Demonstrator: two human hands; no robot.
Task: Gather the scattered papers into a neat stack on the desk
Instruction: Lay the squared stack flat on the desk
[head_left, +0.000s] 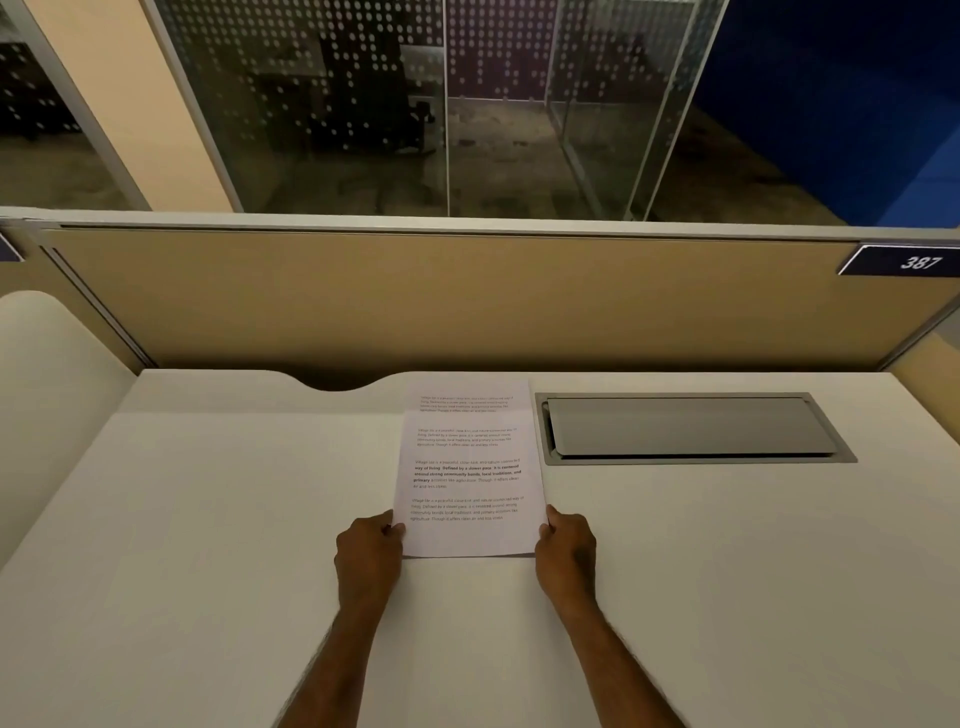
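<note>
Both hands, the left hand and right hand, pinch the near corners of the papers, squared into one stack mid-worktop beside the cable hatch, with no loose sheets visible, so the gathering looks nearly finished.

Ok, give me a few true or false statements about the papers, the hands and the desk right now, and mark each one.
1. Both hands grip the papers at the near corners: left hand, right hand. True.
2. The top sheet is blank. False: it carries several paragraphs of printed text.
3. A grey cable hatch sits in the desk right of the papers. True.
4. The tag on the partition reads 512. False: it reads 387.
5. Loose sheets lie scattered left of the hands. False: none are visible there.
</note>
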